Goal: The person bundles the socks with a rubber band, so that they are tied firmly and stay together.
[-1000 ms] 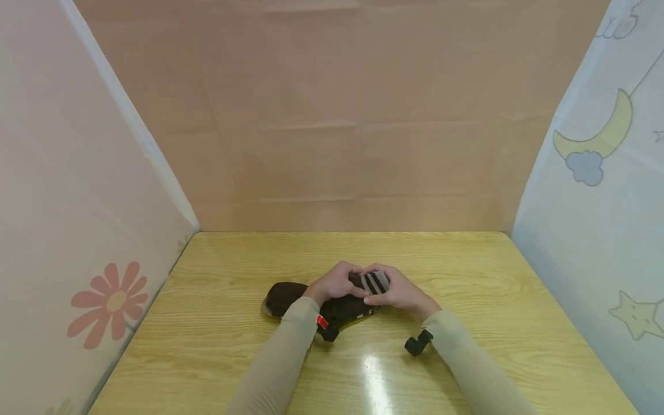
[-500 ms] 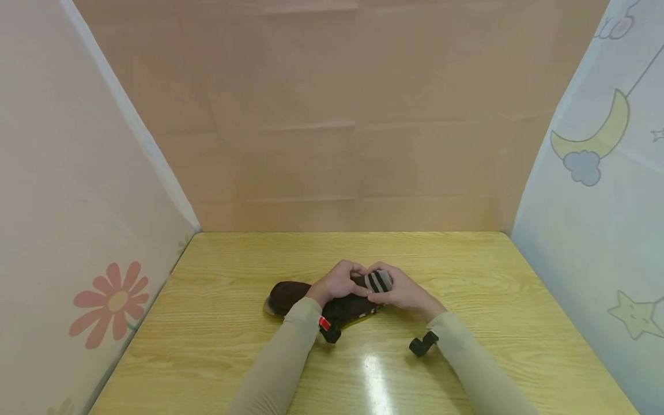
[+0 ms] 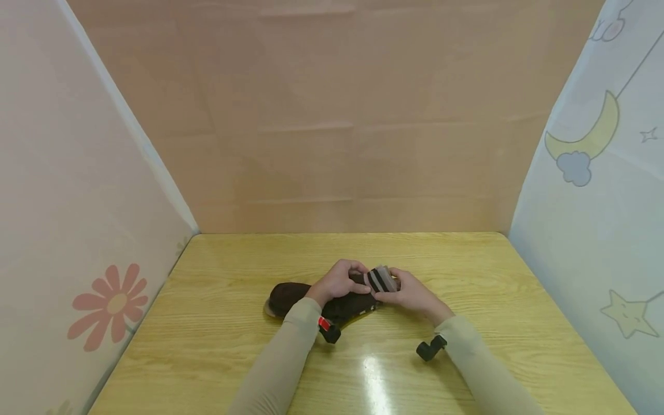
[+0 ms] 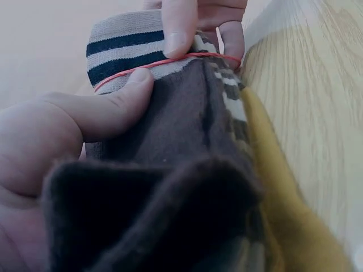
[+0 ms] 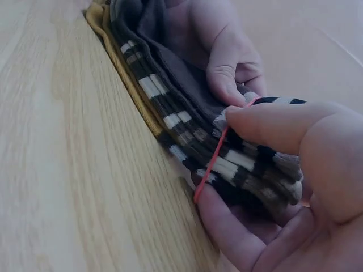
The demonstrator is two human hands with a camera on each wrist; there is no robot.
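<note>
A bundle of stacked socks [image 3: 290,296] lies across the middle of the table, dark brown on top, with striped grey and black cuffs [image 3: 381,279] at its right end. In the left wrist view, a mustard sock [image 4: 289,198] shows at the bottom of the stack. A thin red rubber band [image 5: 214,158] runs round the bundle near the cuffs. My left hand [image 3: 337,282] grips the socks from the left, thumb on top beside the band. Around the cuff end, my right hand [image 3: 413,296] holds the socks, its thumb and a finger at the band.
The wood-grain table [image 3: 207,357] reaches back to a plain brown wall sheet [image 3: 332,127]. Pale side sheets stand left and right, printed with a flower [image 3: 115,302] and a moon [image 3: 588,129]. A small black camera [image 3: 430,349] sits on the right wrist.
My right hand has shifted slightly to the right, away from my left fingertips, and more of the striped cuffs shows. My left hand has barely moved and keeps its grip on the socks.
</note>
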